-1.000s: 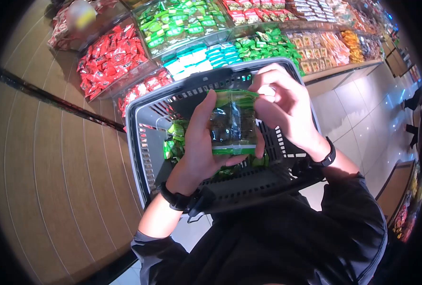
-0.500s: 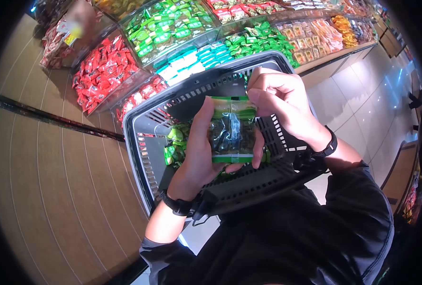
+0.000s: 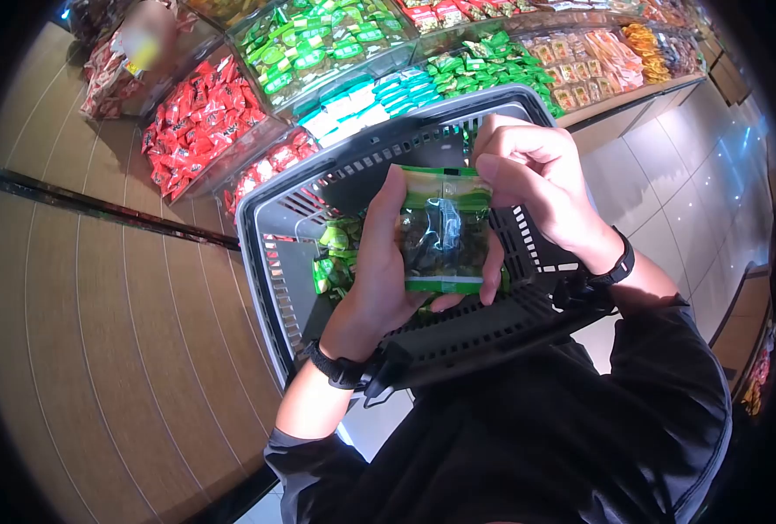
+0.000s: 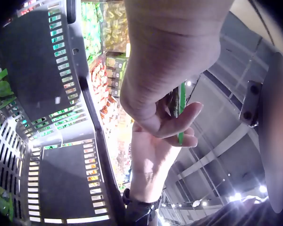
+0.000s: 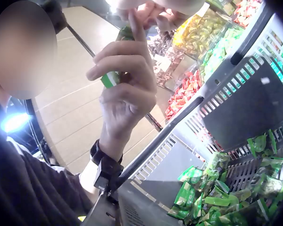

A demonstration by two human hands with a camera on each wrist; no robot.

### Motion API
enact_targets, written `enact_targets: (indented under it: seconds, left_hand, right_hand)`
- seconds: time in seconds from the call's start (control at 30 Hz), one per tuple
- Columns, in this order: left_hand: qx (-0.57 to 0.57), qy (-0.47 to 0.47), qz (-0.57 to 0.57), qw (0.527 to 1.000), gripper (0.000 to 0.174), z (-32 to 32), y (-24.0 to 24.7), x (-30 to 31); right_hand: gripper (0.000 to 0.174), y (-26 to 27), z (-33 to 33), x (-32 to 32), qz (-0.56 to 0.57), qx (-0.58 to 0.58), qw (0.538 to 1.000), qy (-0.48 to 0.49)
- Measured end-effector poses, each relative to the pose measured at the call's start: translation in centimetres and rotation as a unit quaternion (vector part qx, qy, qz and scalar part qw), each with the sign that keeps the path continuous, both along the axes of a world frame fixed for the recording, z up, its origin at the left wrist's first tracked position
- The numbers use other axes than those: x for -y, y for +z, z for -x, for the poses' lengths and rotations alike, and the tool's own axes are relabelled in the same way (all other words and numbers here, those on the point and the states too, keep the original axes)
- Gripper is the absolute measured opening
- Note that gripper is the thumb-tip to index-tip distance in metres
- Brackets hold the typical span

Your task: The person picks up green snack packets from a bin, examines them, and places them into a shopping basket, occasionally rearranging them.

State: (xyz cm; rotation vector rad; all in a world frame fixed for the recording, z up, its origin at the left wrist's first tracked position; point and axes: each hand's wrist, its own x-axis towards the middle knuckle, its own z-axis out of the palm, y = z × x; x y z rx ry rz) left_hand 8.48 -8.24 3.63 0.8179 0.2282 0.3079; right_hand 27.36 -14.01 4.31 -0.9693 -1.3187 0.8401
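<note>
A small green-edged packet (image 3: 445, 240) with a clear middle and dark contents is held upright over the shopping basket (image 3: 366, 144). My left hand (image 3: 377, 262) grips it, thumb along its left edge and fingers behind it, as the right wrist view shows of the same left hand (image 5: 125, 75). At the packet's upper right corner, the thumb and curled fingers of my right hand (image 3: 536, 175) pinch the top seal. Green packets (image 5: 217, 197) lie in the basket below; both hands partly hide them in the head view.
Sloping display bins hold red packets (image 3: 200, 118), green packets (image 3: 322, 44) and blue-white packets (image 3: 344, 113) beyond the basket. A wood-look panel (image 3: 117, 306) is on the left, and a tiled floor (image 3: 667, 175) on the right.
My right thumb has come down over the packet's corner, and the right fingers have curled in. The packet's top edge has turned more into sight. The left hand keeps its grip.
</note>
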Motion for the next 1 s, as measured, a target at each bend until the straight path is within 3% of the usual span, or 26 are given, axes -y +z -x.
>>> enact_targets:
  seconds: [0.3, 0.53, 0.7, 1.0]
  left_hand:
    - [0.019, 0.014, 0.023, 0.999, 0.086, -0.2, 0.1, -0.1]
    - [-0.014, 0.026, 0.013, 0.999, 0.088, -0.3, 0.2, -0.1]
    - [0.025, 0.007, 0.026, 0.999, 0.088, -0.3, 0.0, -0.4]
    - [0.03, 0.007, 0.037, 0.999, 0.09, -0.2, -0.4, -0.5]
  right_hand:
    - [0.022, -0.8, -0.3, -0.2, 0.014, 0.006, 1.0, -0.005]
    - [0.023, -0.9, 0.1, -0.2, 0.065, -0.059, 0.996, -0.003]
    - [0.022, -0.7, 0.2, -0.1, 0.119, -0.108, 0.987, 0.0]
    - [0.021, -1.0, 0.2, -0.5, 0.119, -0.071, 0.99, -0.032]
